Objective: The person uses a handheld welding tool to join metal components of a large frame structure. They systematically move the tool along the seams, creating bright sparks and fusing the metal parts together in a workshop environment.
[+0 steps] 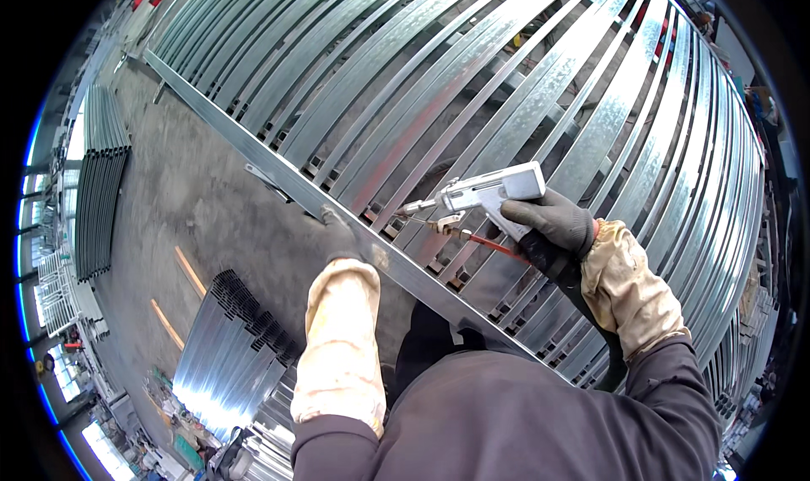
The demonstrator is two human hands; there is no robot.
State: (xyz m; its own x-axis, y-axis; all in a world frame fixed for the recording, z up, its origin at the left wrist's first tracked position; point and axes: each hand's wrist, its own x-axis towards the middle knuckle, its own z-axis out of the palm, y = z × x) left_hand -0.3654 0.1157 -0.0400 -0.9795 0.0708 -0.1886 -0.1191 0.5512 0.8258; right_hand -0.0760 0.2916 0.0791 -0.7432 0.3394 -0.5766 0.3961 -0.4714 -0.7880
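While gripping gun (485,192) (right hand (553,224)) aslant

Narrow gaps are left between the galvanized slats (540,101), while open concrete floor (194,194) is bounded by the frame rail (278,173).

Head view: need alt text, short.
Seen from above, a person's gloved right hand holds a grey pistol-shaped tool over rows of galvanised steel slats, while the gloved left hand rests on the long frame rail. A stack of metal profiles lies on the concrete floor.

left hand (342,236) fingertips hidden behind rail (278,169)
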